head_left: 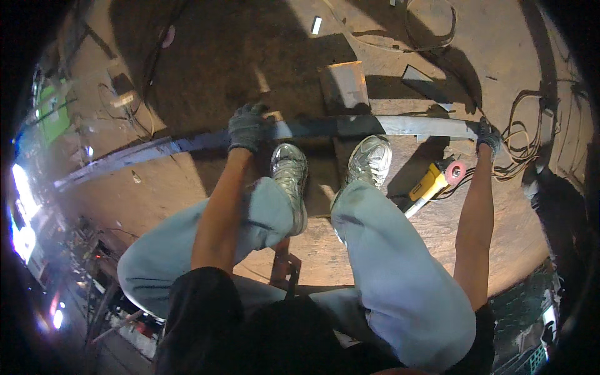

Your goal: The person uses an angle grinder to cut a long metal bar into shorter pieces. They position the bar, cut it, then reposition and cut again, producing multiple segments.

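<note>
I record the left hand (248,127), in a dark grey glove, closed over a long flat metal bar (431,126) near its middle. The right hand (489,137), likewise gloved, is clamped on the bar's right end. The bar crosses the brown platform (515,219) from close to its left edge toward its right side, just beyond the toes of two silver shoes (290,165).

Between the right shoe and the right forearm, on the near side of the bar, I note a yellow angle grinder (431,182) with a pinkish disc; it lies touching neither hand. Coiled cables (517,140) rest beside the right hand, toward the platform's right edge.

Beyond the bar I find a rectangular plate (347,84) and, to its right, a flat strip (428,87) lying at a slant. A small white block (317,25) sits further toward the far edge. At the platform's near edge, a dark angular bracket (286,269) shows below the left shoe; its type I cannot tell
</note>
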The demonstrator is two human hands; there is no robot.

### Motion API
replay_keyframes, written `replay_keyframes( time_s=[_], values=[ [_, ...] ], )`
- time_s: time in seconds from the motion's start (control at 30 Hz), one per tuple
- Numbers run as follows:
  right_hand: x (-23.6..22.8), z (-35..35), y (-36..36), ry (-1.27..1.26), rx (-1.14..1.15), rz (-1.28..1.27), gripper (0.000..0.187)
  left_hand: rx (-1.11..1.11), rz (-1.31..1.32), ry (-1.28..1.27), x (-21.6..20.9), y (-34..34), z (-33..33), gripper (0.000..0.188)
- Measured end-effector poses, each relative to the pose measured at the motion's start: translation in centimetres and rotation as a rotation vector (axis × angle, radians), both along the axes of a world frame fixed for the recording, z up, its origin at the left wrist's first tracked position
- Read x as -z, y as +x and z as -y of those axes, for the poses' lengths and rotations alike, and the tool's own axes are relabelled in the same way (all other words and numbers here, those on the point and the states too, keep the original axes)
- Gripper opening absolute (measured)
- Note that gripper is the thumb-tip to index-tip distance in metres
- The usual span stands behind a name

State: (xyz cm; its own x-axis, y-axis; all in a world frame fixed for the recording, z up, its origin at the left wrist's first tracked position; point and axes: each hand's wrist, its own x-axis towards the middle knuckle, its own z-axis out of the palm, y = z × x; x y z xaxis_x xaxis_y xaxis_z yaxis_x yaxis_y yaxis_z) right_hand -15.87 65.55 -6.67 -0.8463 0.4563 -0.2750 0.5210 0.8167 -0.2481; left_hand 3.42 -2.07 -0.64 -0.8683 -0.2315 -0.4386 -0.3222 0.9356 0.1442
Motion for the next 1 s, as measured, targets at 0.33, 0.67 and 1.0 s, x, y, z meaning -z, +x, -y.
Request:
replay_keyframes(
  time_s=[0.33,0.67,1.0],
  values=[
    [-3.0,1.2,-1.2,-0.010,-0.117,0.003,0.042,0.267,-0.170,0.310,-1.7,-2.0,-15.6,0.037],
    [0.3,-3.1,0.4,-0.065,-0.073,-0.029,0.035,0.102,-0.135,0.504,0.2,-1.8,-15.4,0.039],
    [-2.4,-1.2,2.0,-0.364,0.071,-0.114,0.033,0.112,-0.130,0.452,-0.7,-2.7,-15.4,0.032]
  ],
)
